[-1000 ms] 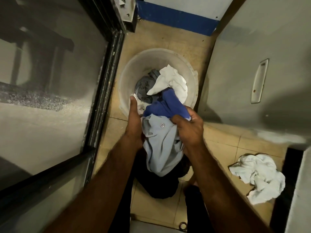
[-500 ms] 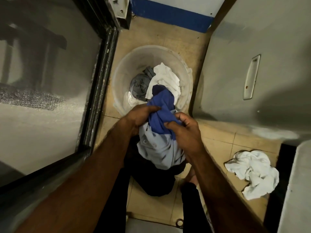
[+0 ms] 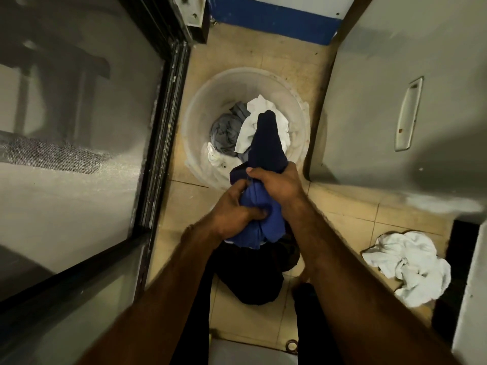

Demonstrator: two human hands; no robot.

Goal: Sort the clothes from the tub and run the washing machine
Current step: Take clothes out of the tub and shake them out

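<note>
A translucent round tub (image 3: 195, 119) stands on the tiled floor ahead of me, with a grey garment (image 3: 226, 133) and white cloth (image 3: 283, 122) inside. Both my hands grip a blue garment (image 3: 266, 143) just above the tub's near rim. My left hand (image 3: 232, 212) clutches its lower bunched part. My right hand (image 3: 279, 180) grips it higher up, and a dark blue end sticks up over the tub. Under my hands a dark pile of clothes (image 3: 253, 275) lies on the floor. The pale blue shirt is hidden.
A white cloth heap (image 3: 408, 264) lies on the floor at the right. A grey appliance side with a recessed handle (image 3: 408, 111) stands on the right, a dark glass door frame (image 3: 163, 122) on the left. A blue skirting (image 3: 271, 19) runs along the far wall.
My hands have bunched the blue garment tighter and moved closer together. The pale blue shirt seen earlier under the blue one no longer shows.
</note>
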